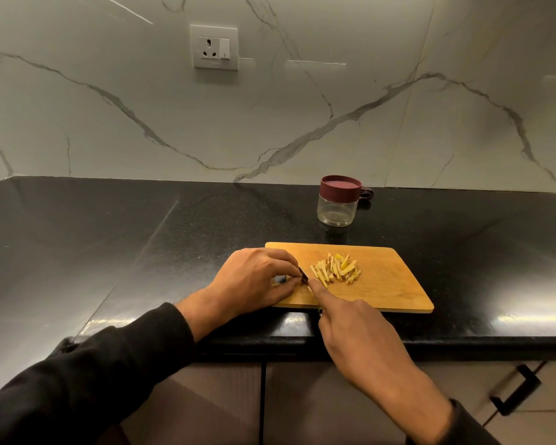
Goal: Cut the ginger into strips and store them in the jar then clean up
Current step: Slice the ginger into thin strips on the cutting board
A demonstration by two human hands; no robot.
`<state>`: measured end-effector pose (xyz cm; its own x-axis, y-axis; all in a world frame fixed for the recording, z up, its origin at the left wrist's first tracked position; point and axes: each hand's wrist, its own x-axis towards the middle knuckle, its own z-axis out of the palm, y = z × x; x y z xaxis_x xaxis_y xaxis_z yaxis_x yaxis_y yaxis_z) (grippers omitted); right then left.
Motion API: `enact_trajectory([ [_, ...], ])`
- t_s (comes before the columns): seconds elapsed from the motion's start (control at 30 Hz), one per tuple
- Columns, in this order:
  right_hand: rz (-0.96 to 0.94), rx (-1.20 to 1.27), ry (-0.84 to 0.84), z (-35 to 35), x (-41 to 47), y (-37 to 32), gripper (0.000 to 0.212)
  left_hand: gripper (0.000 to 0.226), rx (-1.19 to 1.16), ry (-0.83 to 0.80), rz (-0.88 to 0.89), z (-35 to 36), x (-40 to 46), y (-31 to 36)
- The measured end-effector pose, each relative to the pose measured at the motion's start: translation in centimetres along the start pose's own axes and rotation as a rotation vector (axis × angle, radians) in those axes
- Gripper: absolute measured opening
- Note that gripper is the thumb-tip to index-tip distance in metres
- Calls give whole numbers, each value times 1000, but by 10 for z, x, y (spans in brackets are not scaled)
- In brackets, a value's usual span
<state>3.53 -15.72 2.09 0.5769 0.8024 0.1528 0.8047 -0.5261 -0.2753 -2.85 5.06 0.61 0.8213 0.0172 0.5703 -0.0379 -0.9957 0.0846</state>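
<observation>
A pile of pale yellow ginger strips (336, 272) lies on the wooden cutting board (385, 284) near the counter's front edge. My right hand (357, 329) grips a knife (303, 275), index finger stretched along its spine; only a short dark part of the blade shows, just left of the pile. My left hand (257, 277) rests on the board's left end with fingers curled, pinching something small at the blade; what it holds is hidden. A clear jar (337, 207) with a maroon lid stands closed behind the board.
The black stone counter (142, 245) runs left and right of the board. A small dark object (366, 194) sits behind the jar by the marble wall. A wall socket (214, 47) is above. Cabinet doors with a black handle (515, 393) lie below the counter edge.
</observation>
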Motion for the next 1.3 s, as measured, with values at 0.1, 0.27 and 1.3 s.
enact_trajectory([
  [0.1,-5,14,-7,-1,1,1,60,32,-9,6,-14,1,0,0],
  [0.27,-14,30,-14,1,2,2,61,31,8,21,-11,0,0,0],
  [1.3,40,-104,-100,-12,-30,6,62,29,48,22,-26,1,1,-1],
])
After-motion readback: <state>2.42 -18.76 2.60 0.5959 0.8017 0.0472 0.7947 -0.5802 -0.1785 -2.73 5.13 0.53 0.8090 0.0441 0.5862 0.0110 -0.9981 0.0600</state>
